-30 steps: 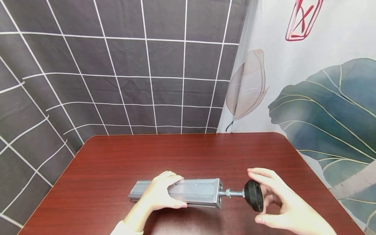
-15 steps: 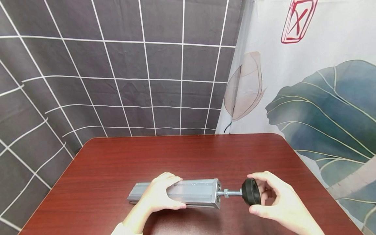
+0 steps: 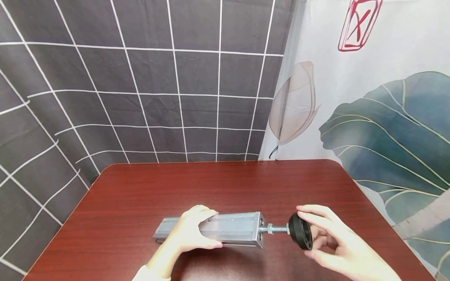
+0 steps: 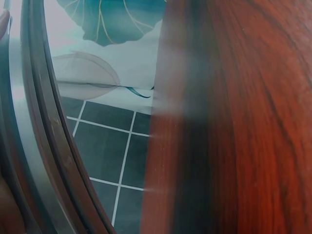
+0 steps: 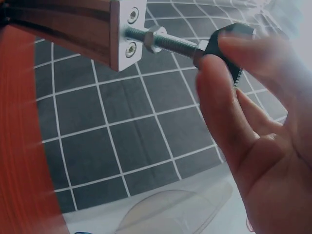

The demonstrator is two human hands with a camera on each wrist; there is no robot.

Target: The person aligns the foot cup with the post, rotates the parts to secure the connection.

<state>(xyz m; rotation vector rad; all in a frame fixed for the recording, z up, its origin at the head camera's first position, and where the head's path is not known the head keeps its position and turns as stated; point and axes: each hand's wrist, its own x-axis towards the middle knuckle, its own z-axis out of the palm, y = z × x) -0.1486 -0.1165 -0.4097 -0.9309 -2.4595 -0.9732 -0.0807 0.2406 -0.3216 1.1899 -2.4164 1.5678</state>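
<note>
My left hand [image 3: 191, 230] grips a silver aluminium profile [image 3: 235, 228] from above, thumb on the near side, fingers over the far side. From the profile's right end plate [image 5: 117, 44], fixed with screws, sticks out a threaded rod [image 3: 280, 229]. On that rod a hex nut [image 5: 155, 40] sits a short way out from the plate. The rod ends in a black round levelling foot [image 3: 300, 231]. Fingers and thumb of my right hand [image 3: 337, 242] pinch the foot by its rim. In the left wrist view the grooved profile [image 4: 24, 117] fills the left side.
Below lies a reddish-brown wooden table [image 3: 158, 187] with rounded far corners. Behind it hangs a grey cloth [image 3: 197, 70] with white grid lines. To the right is a white curtain [image 3: 327, 35] with painted leaves.
The right hand's fingers have closed in on the foot's rim, and the foot's tilt has changed slightly. The left hand stays on the profile.
</note>
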